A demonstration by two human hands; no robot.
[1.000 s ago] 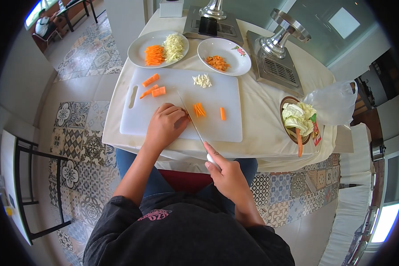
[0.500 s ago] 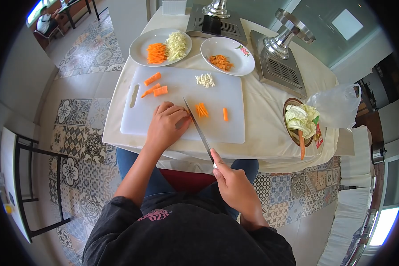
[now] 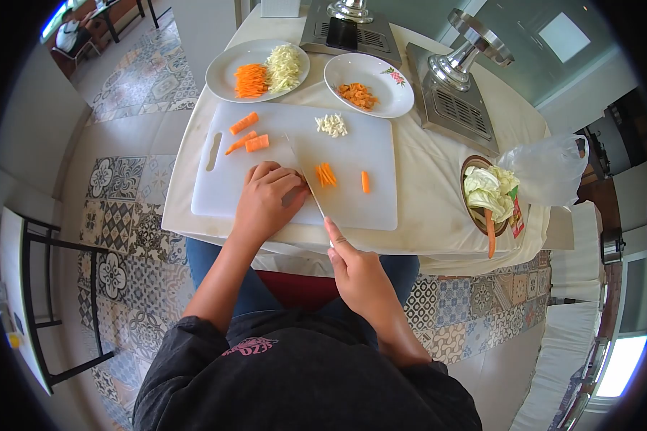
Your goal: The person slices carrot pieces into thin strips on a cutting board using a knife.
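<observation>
My right hand [image 3: 358, 273] grips a kitchen knife [image 3: 311, 188] by its handle, its thin blade pointing away from me across the cutting board. Just left of the blade, my left hand [image 3: 272, 195] presses down on the white cutting board [image 3: 230, 194] with curled fingers, on a piece of carrot that they almost wholly hide. Cut carrot sticks [image 3: 326, 174] lie right of the blade, and a single carrot stick [image 3: 365, 182] lies farther right. Beyond my left hand are several carrot chunks [image 3: 257, 143]. A small pile of chopped white pieces [image 3: 331, 126] sits near the board's far edge.
Behind the board stand a plate [image 3: 226, 63] with shredded carrot and pale shreds, and a flowered bowl [image 3: 381, 66] with orange bits. Metal stands [image 3: 456, 108] are at the back. At right, a brown bowl [image 3: 473, 215] holds cabbage and a carrot, beside a plastic bag [image 3: 546, 172].
The knife and my right hand have shifted left, and the blade is now closer to my left fingers and seen more edge-on. My left hand has hardly moved.
</observation>
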